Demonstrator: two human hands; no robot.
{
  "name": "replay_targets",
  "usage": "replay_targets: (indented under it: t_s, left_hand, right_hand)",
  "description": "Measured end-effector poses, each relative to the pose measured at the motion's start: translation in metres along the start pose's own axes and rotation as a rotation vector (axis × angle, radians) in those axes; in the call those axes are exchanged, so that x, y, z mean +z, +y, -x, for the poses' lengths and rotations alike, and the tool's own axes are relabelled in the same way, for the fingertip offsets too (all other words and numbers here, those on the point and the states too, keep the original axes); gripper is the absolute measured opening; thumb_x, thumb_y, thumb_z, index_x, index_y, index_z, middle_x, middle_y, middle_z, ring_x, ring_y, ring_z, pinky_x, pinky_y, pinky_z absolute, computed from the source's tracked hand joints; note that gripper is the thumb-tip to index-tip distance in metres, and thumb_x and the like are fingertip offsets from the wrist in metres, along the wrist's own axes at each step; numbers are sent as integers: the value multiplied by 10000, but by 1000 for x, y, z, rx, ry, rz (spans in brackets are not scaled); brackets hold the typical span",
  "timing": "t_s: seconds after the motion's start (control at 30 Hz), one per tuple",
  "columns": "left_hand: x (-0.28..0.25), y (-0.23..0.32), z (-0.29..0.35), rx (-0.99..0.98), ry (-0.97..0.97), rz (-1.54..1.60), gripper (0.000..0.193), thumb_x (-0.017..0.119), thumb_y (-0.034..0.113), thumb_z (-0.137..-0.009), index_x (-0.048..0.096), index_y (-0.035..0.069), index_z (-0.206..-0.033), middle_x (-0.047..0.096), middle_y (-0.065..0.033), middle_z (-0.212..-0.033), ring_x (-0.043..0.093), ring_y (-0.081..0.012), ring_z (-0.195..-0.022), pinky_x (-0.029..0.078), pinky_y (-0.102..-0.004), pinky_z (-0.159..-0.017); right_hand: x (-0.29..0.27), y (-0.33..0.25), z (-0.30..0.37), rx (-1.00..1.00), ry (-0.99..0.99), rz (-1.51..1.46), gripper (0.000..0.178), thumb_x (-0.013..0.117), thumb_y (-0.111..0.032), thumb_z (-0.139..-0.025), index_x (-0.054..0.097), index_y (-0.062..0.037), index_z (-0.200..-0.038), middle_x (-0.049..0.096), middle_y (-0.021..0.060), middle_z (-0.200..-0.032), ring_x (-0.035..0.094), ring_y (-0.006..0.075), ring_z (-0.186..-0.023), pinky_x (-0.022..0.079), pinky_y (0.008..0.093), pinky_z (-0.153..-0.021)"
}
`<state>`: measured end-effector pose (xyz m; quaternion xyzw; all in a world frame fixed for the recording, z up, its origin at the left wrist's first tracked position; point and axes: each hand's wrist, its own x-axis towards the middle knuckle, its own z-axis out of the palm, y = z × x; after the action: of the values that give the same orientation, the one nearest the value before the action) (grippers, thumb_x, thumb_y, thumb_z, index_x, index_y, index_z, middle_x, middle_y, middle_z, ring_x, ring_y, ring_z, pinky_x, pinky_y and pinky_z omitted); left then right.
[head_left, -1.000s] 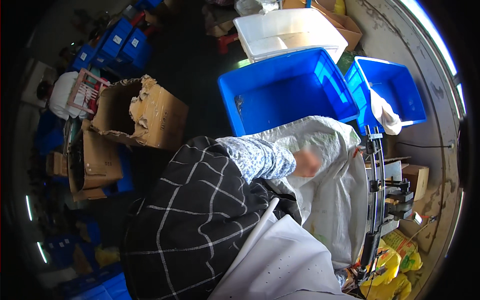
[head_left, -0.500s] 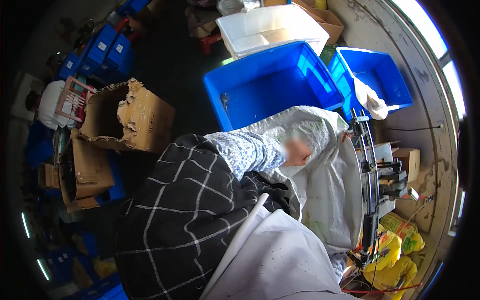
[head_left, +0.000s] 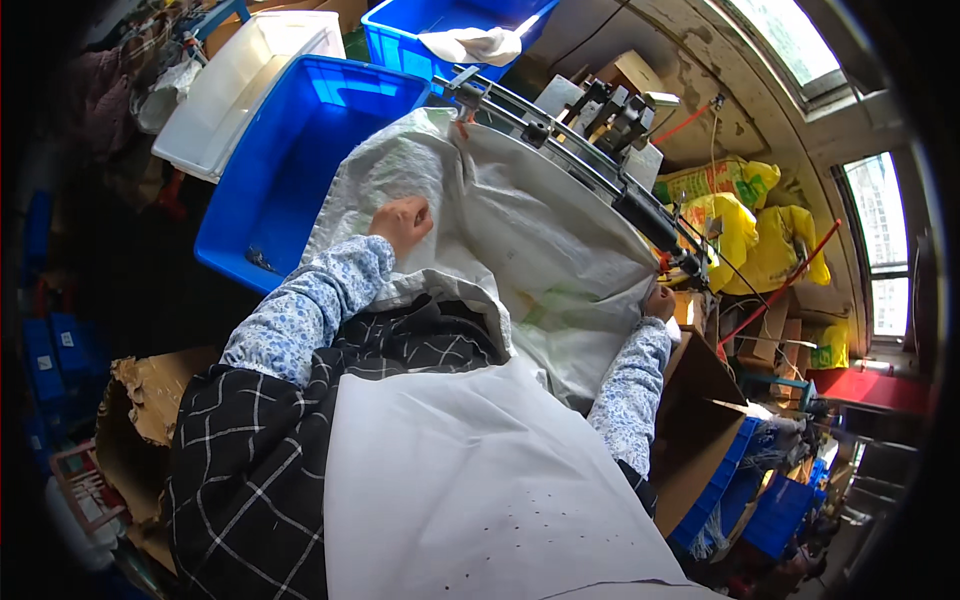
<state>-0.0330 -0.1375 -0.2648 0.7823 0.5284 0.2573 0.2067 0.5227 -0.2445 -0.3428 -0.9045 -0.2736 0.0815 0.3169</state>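
A white woven plastic sheet [head_left: 545,225] is draped in front of me beneath a long black metal rail [head_left: 560,150]. My left hand [head_left: 403,225], in a blue floral sleeve, rests over the left part of the sheet with its fingers curled in. Whether anything small is inside that fist is hidden. At the sheet's right edge, by the near end of the rail, is my right hand [head_left: 659,303]. Its fingers look bent and closed, and what they grip does not show. A white apron [head_left: 480,470] covers my front.
Beyond the sheet on the left stand a large blue bin [head_left: 290,150] and a white bin [head_left: 240,95]. Another blue bin [head_left: 400,45] holds a pale cloth [head_left: 475,45]. Yellow bags [head_left: 740,225] lie right of the rail, near a cardboard box [head_left: 700,400].
The view has swung right, so the bins now appear further left. My right hand has come into sight at the sheet's edge. My left hand remains over the sheet.
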Motion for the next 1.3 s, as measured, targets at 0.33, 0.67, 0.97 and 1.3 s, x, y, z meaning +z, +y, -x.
replay_targets:
  t_s: [0.33,0.67,0.97,1.3]
  left_hand:
    - [-41,-55,-80,-643,-446,1016,292,513,384,-800,574,105,-865,582,-18,-753,530,-113,-617,444,-260,-624]
    - [-25,-165,-95,-1055,208,1793,171,517,259,-802,535,94,-844,539,-35,-791,496,-122,-601,428,-269,-514]
    - [-27,-189,-182,-939,159,1875,236,586,216,-774,510,77,-949,537,-62,-911,542,-153,-718,469,-279,-641]
    - [22,-184,-337,-1028,-2,1695,503,699,207,-698,367,58,-1045,465,-129,-973,546,-220,-842,480,-326,-718]
  right_hand:
    - [-28,-57,178,-439,282,-57,449,415,-322,-886,390,15,-1182,490,211,-1120,475,323,-1036,367,356,-892]
    - [-39,-98,212,-247,-212,-454,371,391,-304,-911,440,-12,-1136,583,100,-928,572,194,-825,444,310,-755]
    - [52,-80,243,-208,-485,108,391,336,-334,-889,446,-77,-1163,561,218,-951,520,410,-863,406,452,-765]
    - [84,-58,212,-597,-562,425,177,388,-87,-783,497,-2,-894,563,219,-828,578,330,-691,482,400,-615]
